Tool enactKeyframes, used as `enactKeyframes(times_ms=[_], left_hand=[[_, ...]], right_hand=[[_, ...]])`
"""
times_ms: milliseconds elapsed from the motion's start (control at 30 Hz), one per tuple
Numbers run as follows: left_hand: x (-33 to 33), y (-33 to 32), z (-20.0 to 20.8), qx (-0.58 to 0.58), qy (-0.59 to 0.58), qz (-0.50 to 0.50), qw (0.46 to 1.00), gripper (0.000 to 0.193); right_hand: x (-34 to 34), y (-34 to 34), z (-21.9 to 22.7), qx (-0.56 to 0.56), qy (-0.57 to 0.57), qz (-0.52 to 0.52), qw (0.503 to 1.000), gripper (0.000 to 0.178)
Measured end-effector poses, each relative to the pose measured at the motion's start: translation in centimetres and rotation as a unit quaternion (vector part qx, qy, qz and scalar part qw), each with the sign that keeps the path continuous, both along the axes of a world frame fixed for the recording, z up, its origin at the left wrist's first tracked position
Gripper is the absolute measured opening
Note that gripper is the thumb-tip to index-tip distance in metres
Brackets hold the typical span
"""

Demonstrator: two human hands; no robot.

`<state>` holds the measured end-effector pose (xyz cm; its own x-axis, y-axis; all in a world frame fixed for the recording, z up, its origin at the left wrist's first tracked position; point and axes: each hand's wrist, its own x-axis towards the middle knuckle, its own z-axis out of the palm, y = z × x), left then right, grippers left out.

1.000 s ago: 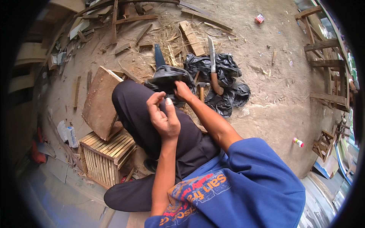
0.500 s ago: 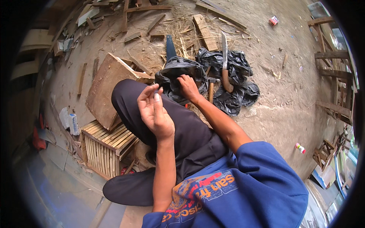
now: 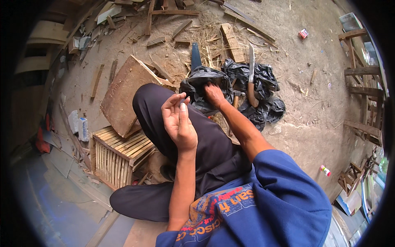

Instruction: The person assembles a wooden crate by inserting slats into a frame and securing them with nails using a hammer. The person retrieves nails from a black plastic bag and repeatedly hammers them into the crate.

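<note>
Bag [image 3: 192, 88], black plastic, lies well in from the floor's [image 3: 308, 109] left edge, right hand [image 3: 214, 95] at its mouth, likely holding it spread, fingers' grip hidden; left hand's [image 3: 180, 125] fingers half-curled, contents unclear.

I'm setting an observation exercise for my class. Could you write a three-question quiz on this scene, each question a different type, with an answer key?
1. Multiple choice: Which of the person's hands is at the crumpled black bag next to the blue blade?
A) left
B) right
C) both

2. True or false: The machete is completely covered by black plastic.

3. Fill in the gap: The slatted wooden crate stands on the person's ____ side.

Key:
1. B, the right hand.
2. False; the machete lies on top of black plastic.
3. left
</note>
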<state>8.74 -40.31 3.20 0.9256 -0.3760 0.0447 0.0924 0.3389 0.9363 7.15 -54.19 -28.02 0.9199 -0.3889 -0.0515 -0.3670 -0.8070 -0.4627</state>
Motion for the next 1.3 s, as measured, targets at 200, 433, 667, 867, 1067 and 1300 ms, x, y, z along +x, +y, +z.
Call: enactKeyframes(times_ms=[200,433,667,867,1067,1300], left_hand=[[-0.2,0.0,-0.2,0.002,-0.007,-0.006,1.000,0.025],[-0.1,0.0,-0.3,0.002,-0.012,-0.027,1.000,0.025],[-0.2,0.3,-0.4,-0.007,-0.021,-0.032,0.999,0.025],[-0.1,0.5,-0.5,-0.018,-0.022,-0.032,0.999,0.024],[0.0,0.7,-0.4,-0.022,-0.021,-0.029,0.999,0.024],[-0.4,0.2,-0.5,-0.027,-0.015,-0.036,0.999,0.024]], right_hand=[[-0.6,-1.0,0.1,-0.045,-0.002,0.089,0.995,0.024],[0.0,-1.9,-1.5,-0.050,0.051,0.110,0.991,0.027],[-0.3,-1.9,-1.0,-0.146,0.016,0.188,0.971,0.024],[-0.6,-2.7,0.1,-0.132,0.033,0.205,0.969,0.026],[-1.8,-2.1,2.5,0.149,-0.056,0.034,0.987,0.029],[-3.5,-2.7,1.5,0.426,-0.138,-0.144,0.883,0.033]])
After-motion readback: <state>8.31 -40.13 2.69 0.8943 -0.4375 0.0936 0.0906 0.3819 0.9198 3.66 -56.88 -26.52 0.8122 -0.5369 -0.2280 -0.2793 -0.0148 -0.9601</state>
